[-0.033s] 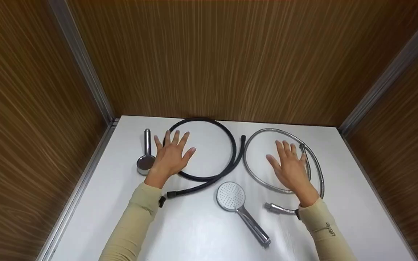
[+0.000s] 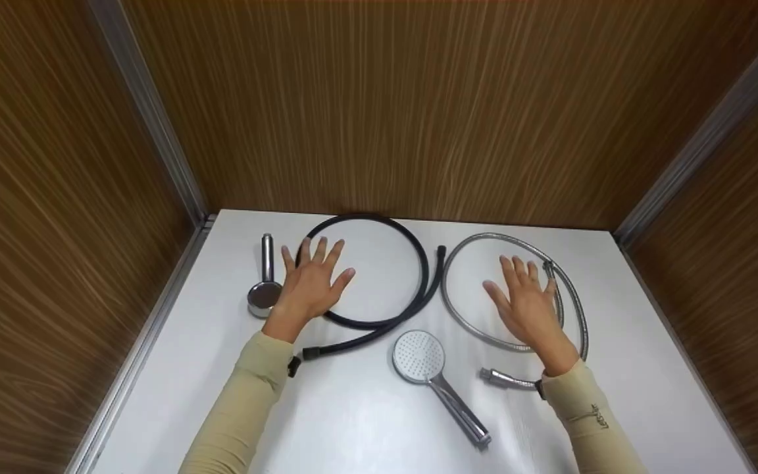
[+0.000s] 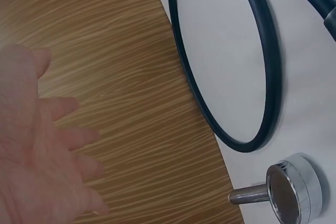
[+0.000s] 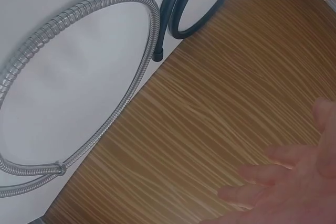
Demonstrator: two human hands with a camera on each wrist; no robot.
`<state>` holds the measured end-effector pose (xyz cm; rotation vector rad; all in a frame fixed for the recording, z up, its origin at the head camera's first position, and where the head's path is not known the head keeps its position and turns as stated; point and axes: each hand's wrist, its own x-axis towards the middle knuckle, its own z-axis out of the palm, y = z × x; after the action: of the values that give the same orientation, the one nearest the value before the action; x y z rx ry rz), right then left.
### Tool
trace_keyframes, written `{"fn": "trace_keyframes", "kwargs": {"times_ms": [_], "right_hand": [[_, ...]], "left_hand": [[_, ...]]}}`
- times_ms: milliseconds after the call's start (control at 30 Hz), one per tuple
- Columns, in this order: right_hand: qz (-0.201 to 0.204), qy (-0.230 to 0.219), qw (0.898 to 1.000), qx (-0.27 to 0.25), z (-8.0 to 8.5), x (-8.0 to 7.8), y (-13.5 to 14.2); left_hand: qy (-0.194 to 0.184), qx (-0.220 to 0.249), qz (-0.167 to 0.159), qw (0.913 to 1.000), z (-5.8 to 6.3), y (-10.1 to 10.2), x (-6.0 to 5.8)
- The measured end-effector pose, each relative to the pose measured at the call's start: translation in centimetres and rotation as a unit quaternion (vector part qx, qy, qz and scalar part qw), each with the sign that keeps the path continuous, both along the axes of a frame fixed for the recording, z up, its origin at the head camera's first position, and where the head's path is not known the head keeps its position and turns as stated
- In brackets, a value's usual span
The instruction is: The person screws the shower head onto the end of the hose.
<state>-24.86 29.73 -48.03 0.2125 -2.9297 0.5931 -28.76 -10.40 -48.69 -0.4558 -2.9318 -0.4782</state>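
My left hand (image 2: 310, 286) is held palm down with fingers spread, above the left side of a coiled black shower hose (image 2: 426, 264). It grips nothing. Just left of it a small chrome shower head (image 2: 264, 297) lies with its handle pointing to the back. My right hand (image 2: 529, 309), fingers straight and thumb out, overlaps a coiled silver metal shower hose (image 4: 52, 27) and holds nothing. Between the forearms lies a larger chrome hand shower (image 2: 418, 357), its pale nozzle face up and handle toward the front right. Both wrist views show the open palms away from the things.
Everything lies on a white table (image 2: 346, 421). Wood-grain panels (image 2: 379, 112) stand behind it and at both sides, with metal rails (image 2: 155, 125) at the corners. The silver hose's end fitting (image 2: 497, 377) lies beside the right wrist; a black hose end (image 2: 312, 353) is near the left cuff.
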Motion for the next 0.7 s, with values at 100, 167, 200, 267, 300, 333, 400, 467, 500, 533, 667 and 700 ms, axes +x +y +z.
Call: {"fn": "trace_keyframes", "kwargs": {"times_ms": [100, 167, 200, 267, 300, 333, 400, 467, 500, 533, 667, 700], "right_hand": [[0.002, 0.004, 1.0, -0.008, 0.0, 0.0, 0.1], [0.003, 0.004, 1.0, -0.018, 0.1, 0.1, 0.3], [0.005, 0.005, 1.0, -0.022, 0.1, 0.2, 0.4], [0.006, 0.004, 1.0, -0.029, 0.1, 0.3, 0.5], [0.006, 0.004, 0.999, -0.031, 0.1, 0.3, 0.5], [0.006, 0.002, 0.999, -0.032, 0.1, 0.4, 0.6], [0.005, 0.0, 0.999, -0.035, 0.0, 0.5, 0.7], [0.005, -0.002, 0.999, -0.037, 0.0, 0.6, 0.8], [0.005, -0.002, 0.999, -0.04, -0.1, 0.7, 0.9], [0.006, -0.002, 0.999, -0.042, -0.1, 0.8, 1.0], [0.009, 0.002, 0.999, -0.052, -0.4, 1.2, 1.3], [0.01, 0.003, 0.999, -0.053, -0.5, 1.3, 1.4]], "left_hand": [[0.019, -0.004, -0.004, 0.9998, 0.0, 0.1, 0.1], [0.039, -0.013, -0.006, 0.9991, -0.1, 0.3, 0.3], [0.046, -0.015, -0.006, 0.9988, -0.1, 0.4, 0.3], [0.051, -0.018, -0.006, 0.9985, 0.0, 0.5, 0.6], [0.051, -0.022, -0.005, 0.9984, 0.1, 0.6, 0.7], [0.051, -0.024, -0.005, 0.9984, 0.2, 0.6, 0.8], [0.046, -0.024, -0.007, 0.9986, 0.4, 0.8, 0.9], [0.044, -0.022, -0.012, 0.9987, 0.5, 0.9, 1.1], [0.042, -0.017, -0.018, 0.9988, 0.5, 1.0, 1.1], [0.041, -0.009, -0.026, 0.9988, 0.5, 1.1, 1.2], [0.051, 0.018, -0.069, 0.9962, 0.2, 1.6, 1.3], [0.057, 0.025, -0.079, 0.9949, 0.0, 1.7, 1.4]]}}
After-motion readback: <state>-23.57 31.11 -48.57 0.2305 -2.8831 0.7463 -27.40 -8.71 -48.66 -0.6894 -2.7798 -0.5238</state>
